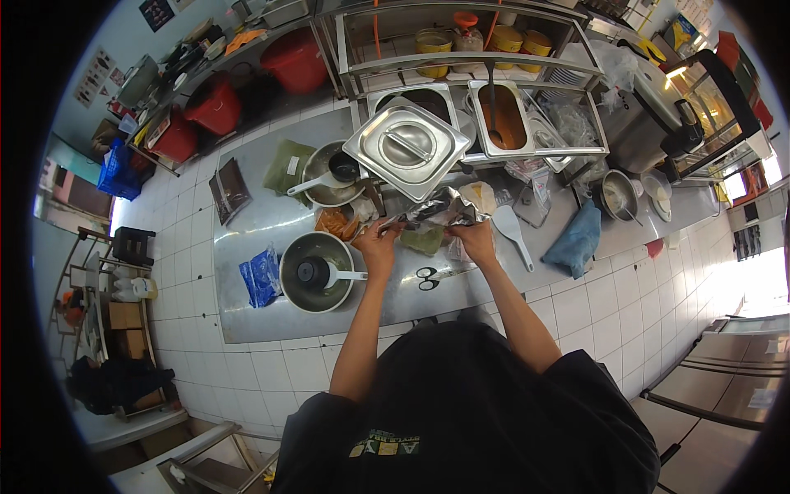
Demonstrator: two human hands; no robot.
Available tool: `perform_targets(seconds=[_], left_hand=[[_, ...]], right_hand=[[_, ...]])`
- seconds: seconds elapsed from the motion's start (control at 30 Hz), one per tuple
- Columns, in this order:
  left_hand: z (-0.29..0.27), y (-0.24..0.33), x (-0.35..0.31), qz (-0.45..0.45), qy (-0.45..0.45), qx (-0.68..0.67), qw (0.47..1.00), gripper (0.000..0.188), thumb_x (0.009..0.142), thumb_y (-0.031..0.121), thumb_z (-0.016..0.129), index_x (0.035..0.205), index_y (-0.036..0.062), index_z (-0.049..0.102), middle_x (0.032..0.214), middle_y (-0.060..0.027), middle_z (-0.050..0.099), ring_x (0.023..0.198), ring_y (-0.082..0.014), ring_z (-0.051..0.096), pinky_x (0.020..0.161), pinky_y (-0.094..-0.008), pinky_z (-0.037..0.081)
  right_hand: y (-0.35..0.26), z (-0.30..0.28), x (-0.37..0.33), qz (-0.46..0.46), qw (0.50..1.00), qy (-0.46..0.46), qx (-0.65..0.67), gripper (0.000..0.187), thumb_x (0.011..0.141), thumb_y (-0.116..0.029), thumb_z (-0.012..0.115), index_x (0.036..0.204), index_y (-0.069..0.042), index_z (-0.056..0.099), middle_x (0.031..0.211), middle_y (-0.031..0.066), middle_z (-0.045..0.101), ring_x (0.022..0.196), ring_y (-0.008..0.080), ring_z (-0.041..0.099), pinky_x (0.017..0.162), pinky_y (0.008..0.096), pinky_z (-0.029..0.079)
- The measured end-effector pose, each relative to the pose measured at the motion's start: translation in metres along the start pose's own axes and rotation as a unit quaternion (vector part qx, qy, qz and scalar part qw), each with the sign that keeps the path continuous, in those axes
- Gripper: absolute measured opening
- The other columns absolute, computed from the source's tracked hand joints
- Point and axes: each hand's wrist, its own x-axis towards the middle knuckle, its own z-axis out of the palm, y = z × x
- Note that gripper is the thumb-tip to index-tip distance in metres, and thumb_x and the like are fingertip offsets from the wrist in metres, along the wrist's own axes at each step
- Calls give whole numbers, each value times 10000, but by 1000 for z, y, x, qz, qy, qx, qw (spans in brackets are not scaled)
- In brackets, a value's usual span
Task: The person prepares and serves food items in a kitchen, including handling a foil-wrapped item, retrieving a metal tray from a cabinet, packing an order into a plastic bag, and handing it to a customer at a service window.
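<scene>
Over the steel table, my left hand [377, 245] and my right hand [475, 243] pinch the two sides of a shiny silver foil bag [438, 206]. Its upper part looks crumpled, and what is inside cannot be made out. A green packet [422, 240] lies between my hands, just under the foil. Black-handled scissors [428, 279] rest on the table nearer to me. Left of my left hand sits a steel bowl [288, 288] with a black ladle-like cup [313, 272] in it, its white handle reaching over the rim. A white rice paddle [512, 235] lies right of my right hand.
A lidded steel pan [406, 146] stands beyond the foil, beside a pan of orange sauce [504, 123] with a ladle. At left are a smaller steel bowl [317, 191], a blue packet [261, 278] and a dark brown pouch [229, 191]. A blue cloth [576, 239] lies at the right.
</scene>
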Motion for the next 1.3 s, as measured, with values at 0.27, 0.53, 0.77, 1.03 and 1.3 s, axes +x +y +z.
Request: perform_targets(seconds=[0.27, 0.53, 0.77, 1.03, 1.3], left_hand=[[-3, -9, 3, -39, -23, -62, 997, 111, 890, 19, 572, 961, -44, 628, 912, -71, 649, 835, -132, 618, 763, -270, 543], [3, -5, 1, -94, -33, -91, 991, 120, 888, 23, 576, 982, -16, 638, 926, -43, 646, 850, -121, 607, 767, -263, 531], [5, -20, 0, -104, -3, -179, 978, 106, 895, 28, 565, 974, -9, 625, 954, -53, 633, 863, -120, 601, 800, -276, 533], [12, -19, -4, -106, 23, -233, 966, 89, 914, 30, 541, 943, -28, 602, 935, -59, 618, 869, -133, 599, 832, -287, 534], [15, -7, -10, -101, 11, -289, 952, 122, 925, 24, 516, 1000, -33, 593, 981, -75, 626, 906, -158, 612, 863, -297, 526]], right_hand=[[-9, -15, 4, 50, 997, -32, 52, 233, 782, 36, 597, 1011, 72, 573, 864, 119, 658, 766, 195, 658, 717, 307, 560], [10, -20, 6, -7, 990, -6, -139, 143, 771, 7, 598, 897, 61, 636, 793, 110, 677, 734, 162, 650, 671, 289, 533], [6, -11, 4, 53, 997, -48, -23, 125, 781, -11, 594, 870, 44, 662, 765, 99, 677, 710, 148, 642, 663, 272, 511], [9, -10, 10, 34, 993, -37, -107, 129, 785, -72, 630, 826, 42, 675, 713, 77, 667, 612, 127, 598, 612, 255, 478], [9, -14, 8, 42, 981, -6, -187, 148, 792, -98, 660, 870, 28, 666, 727, 70, 651, 613, 99, 562, 552, 266, 421]])
